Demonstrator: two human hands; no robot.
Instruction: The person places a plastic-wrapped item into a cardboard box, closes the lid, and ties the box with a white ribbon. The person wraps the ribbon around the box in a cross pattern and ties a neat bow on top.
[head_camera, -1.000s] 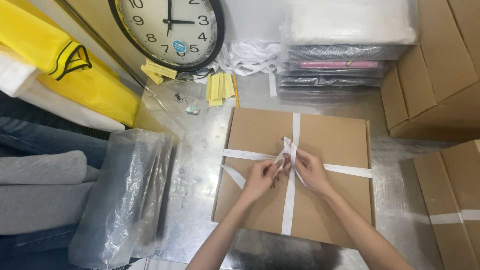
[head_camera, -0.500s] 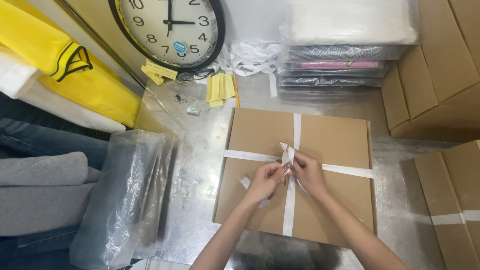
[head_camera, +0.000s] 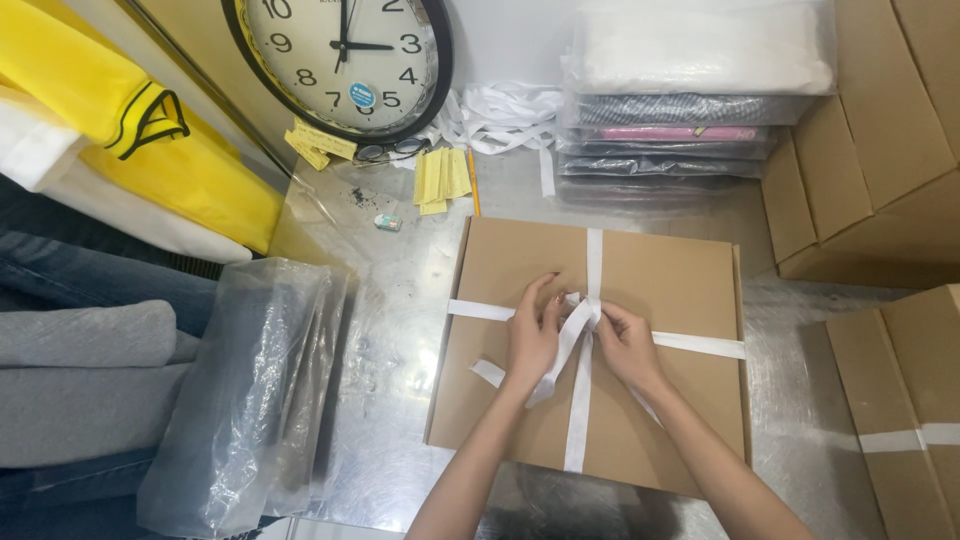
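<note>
A flat brown box (head_camera: 600, 350) lies on the desk (head_camera: 400, 330), bound crosswise by white ribbon (head_camera: 594, 262). Both hands meet at the ribbon's crossing, near the box's middle. The left hand (head_camera: 532, 338) rests on the lid just left of the crossing, its fingers (head_camera: 545, 300) curled and pinching a ribbon strand that slants down across it. The right hand (head_camera: 626, 345) sits just right of the crossing, its fingers (head_camera: 606, 318) closed on the ribbon at the knot. A loose ribbon end (head_camera: 488, 372) lies on the lid left of the left hand.

Left of the box lies a clear plastic bag (head_camera: 250, 390), and beyond it folded grey and yellow cloth (head_camera: 140, 140). Behind the box a wall clock (head_camera: 345, 55) leans, with yellow paper slips (head_camera: 440, 180) and a heap of ribbon (head_camera: 505, 115) beside it. Behind the box to the right stands a stack of bagged garments (head_camera: 690, 110). More boxes (head_camera: 880, 130) stand right of the box, one taped white (head_camera: 900, 440).
</note>
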